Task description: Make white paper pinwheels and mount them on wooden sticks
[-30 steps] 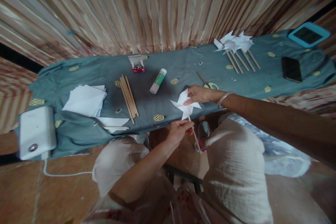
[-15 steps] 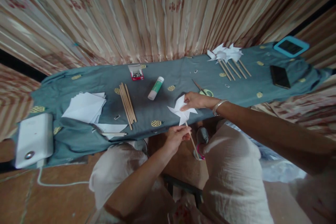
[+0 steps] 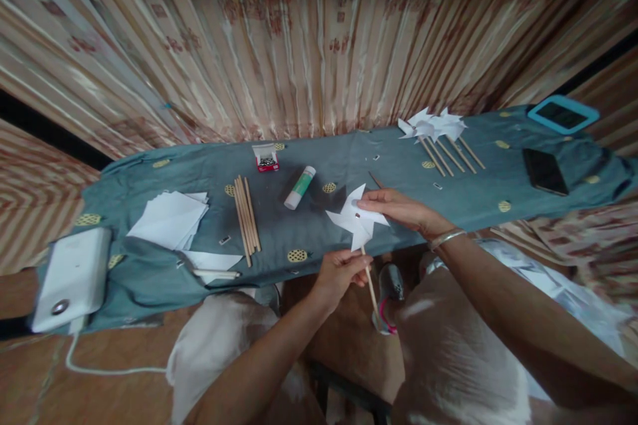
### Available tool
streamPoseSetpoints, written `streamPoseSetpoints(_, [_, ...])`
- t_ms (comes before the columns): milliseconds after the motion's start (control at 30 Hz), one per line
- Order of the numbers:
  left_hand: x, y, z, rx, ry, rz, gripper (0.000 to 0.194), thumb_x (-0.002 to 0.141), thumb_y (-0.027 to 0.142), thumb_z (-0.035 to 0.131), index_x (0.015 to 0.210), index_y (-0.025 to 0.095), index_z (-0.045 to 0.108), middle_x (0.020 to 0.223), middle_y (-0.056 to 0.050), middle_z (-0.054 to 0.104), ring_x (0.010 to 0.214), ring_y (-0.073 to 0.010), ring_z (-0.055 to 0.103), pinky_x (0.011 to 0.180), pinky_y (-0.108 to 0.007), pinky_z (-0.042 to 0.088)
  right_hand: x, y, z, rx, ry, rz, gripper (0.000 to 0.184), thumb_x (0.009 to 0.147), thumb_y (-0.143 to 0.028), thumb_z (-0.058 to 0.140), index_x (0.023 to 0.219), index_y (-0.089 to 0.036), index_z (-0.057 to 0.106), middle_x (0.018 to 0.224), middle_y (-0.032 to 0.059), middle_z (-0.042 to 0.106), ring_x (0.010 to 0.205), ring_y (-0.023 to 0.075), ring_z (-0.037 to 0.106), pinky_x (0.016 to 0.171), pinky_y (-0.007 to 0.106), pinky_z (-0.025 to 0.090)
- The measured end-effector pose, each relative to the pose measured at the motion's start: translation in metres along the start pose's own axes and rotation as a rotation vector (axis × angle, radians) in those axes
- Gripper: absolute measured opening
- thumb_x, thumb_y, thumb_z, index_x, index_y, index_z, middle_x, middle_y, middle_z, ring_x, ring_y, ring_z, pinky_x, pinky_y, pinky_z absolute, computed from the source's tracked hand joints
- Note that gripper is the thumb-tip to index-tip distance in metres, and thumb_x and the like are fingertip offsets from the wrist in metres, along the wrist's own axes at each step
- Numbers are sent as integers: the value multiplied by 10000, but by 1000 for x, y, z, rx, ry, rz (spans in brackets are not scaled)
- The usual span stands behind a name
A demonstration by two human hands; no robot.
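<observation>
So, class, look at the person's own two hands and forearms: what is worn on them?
The right hand has a plain, silvery bangle at its wrist. The left hand has nothing at the wrist. Neither wears a glove, and no sleeve covers either forearm.

The person's left hand (image 3: 341,273) pinches closed; the right hand (image 3: 403,208), fingers extended, sits at its one o'clock.

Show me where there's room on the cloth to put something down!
Bare cloth: between green tube and far pinwheels, and between red box and paper stack. Crowded: at the front, where left hand and right hand touch a pinwheel.
</observation>
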State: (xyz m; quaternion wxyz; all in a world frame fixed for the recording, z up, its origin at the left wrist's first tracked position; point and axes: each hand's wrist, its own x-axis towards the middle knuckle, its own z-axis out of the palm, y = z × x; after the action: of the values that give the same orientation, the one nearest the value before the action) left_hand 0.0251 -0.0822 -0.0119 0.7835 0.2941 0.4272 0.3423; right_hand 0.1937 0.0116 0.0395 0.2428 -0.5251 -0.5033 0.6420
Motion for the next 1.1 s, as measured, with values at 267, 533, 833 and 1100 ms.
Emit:
streamPoseSetpoints(267, [19,14,0,95,4,108,426,566,517,814,628,117,681,460,8,543,419,-71,448,448,-222,340,-5,8,3,316,222,-101,419,535,-518,856,774,-199,725,768,-6,714,712,127,615,686,244,473])
streamPoseSetpoints(533, [31,29,1,109,-5,139,436,551,532,820,611,122,685,465,7,536,414,-62,429,440,-223,316,2,21,-1,431,300,-137,363,549,-510,857,742,-230,730,803,2,720,725,124,621,706,241,502])
streamPoseSetpoints(833, [45,32,0,92,30,123,427,527,510,835,654,117,724,459,7,556,397,-55,425,429,-219,308,10,18,-2,338,326,-224,373,607,-551,807,749,-219,715,779,7,698,714,129,596,695,248,487])
streamPoseSetpoints(1100, [52,40,-1,114,48,162,414,524,486,843,663,114,724,477,11,563,398,-47,436,410,-203,317,18,23,-9,270,412,-224,433,576,-613,792,720,-222,674,761,9,662,682,131,554,651,252,470])
